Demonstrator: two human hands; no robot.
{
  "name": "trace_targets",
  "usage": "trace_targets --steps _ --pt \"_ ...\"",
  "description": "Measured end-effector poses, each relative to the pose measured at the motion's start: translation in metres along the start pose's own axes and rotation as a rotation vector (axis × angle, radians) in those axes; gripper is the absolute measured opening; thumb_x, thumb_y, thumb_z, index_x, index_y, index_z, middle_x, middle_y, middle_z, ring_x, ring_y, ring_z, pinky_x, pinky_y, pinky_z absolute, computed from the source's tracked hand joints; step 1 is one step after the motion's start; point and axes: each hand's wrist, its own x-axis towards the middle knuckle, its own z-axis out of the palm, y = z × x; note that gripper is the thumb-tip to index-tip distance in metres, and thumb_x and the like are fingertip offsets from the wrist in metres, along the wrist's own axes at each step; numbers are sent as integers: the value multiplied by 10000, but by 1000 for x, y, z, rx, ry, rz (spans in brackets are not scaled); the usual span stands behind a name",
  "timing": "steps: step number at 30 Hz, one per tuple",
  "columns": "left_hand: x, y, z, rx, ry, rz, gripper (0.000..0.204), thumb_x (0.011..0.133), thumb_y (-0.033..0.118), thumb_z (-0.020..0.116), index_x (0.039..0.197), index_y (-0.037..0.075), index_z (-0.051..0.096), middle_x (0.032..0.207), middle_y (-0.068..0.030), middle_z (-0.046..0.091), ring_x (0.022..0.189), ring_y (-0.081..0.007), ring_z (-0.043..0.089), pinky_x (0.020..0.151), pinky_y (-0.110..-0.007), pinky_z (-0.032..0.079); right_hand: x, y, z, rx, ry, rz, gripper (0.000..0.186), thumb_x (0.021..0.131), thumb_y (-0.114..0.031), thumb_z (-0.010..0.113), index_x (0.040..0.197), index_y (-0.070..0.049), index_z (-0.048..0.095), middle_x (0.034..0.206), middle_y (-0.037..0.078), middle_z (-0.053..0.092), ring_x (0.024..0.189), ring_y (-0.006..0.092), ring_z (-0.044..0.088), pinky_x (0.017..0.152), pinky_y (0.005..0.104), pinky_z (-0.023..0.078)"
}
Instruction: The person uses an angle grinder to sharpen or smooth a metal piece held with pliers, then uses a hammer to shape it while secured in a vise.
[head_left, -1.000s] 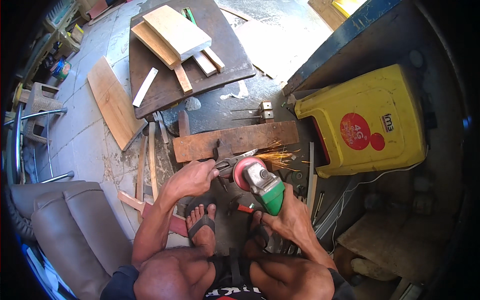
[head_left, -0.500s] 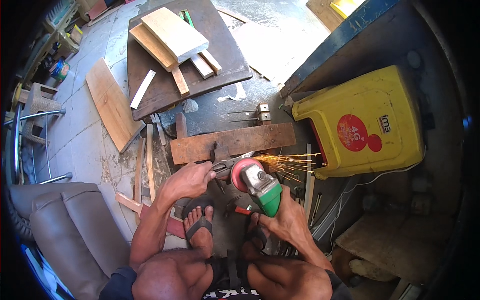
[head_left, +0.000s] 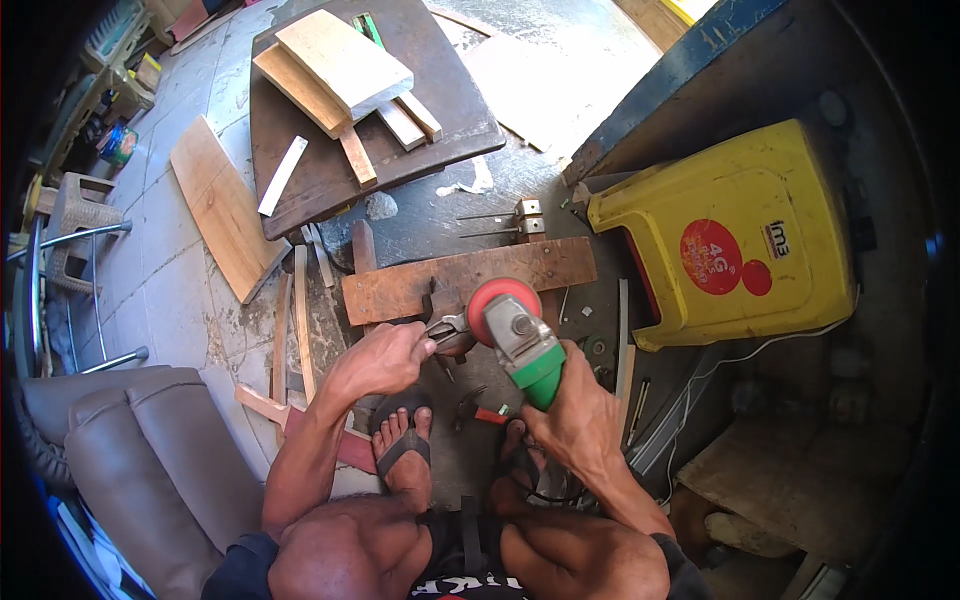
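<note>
My left hand (head_left: 385, 360) is closed on dark metal pliers (head_left: 447, 330), whose jaws point toward the grinder disc; what they grip is hard to make out. My right hand (head_left: 575, 420) holds an angle grinder (head_left: 535, 370) with a green body, silver head and red disc (head_left: 485, 300). The disc is over the end of the pliers and hides part of it. Just beyond is a worn brown plank (head_left: 540, 260) with a dark metal piece before it. A hammer with a red handle (head_left: 490, 414) lies on the floor between my sandalled feet.
A low dark table (head_left: 460, 135) holds several boards (head_left: 340, 60). A loose board (head_left: 215, 200) lies on the left. A yellow plastic stool (head_left: 810, 210) stands right, with a white cable (head_left: 690, 400) nearby. A padded brown seat (head_left: 140, 460) and a blue-edged panel (head_left: 650, 100) flank me.
The sparks that sprayed rightward from the disc are gone. My right hand and the grinder have moved up, away from me, with the head turned more upright. My left hand has barely moved.
</note>
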Motion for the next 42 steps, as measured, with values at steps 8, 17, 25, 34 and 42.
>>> trace_targets --steps 8,17,25,34,42 --pt "0 -1 2 -19 11 10 362 1060 285 536 991 -55 641 934 -337 680 963 -538 655 832 -599 478 5 -5 4 -26 -36 1 842 747 -208 843 1443 -6 415 1126 257 650 969 483 692 804 564 563" --pt "0 -2 1 -30 22 25 357 1051 283 546 985 -55 638 907 -335 676 939 -541 651 815 -589 480 5 2 1 -40 -14 51 873 753 -212 856 1456 6 387 1157 298 655 952 509 699 791 579 573" --pt "-2 -3 -1 -31 27 39 346 1050 276 549 975 -49 638 906 -325 675 938 -535 649 815 -581 480 9 10 -1 -32 26 50 840 771 -219 831 1446 12 387 1172 315 654 961 515 701 795 577 572" --pt "-1 -2 -2 -29 25 39 352 1051 274 551 971 -57 640 901 -331 670 930 -539 646 810 -575 482 18 19 -6 -13 55 92 833 779 -229 824 1442 17 385 1231 324 651 977 523 696 828 580 563" --pt "-3 5 -2 0 48 4 350 1046 272 562 981 -61 649 912 -343 675 953 -540 659 824 -572 497 13 7 -13 44 44 67 815 781 -215 812 1441 12 391 1218 316 656 984 523 692 827 581 557"
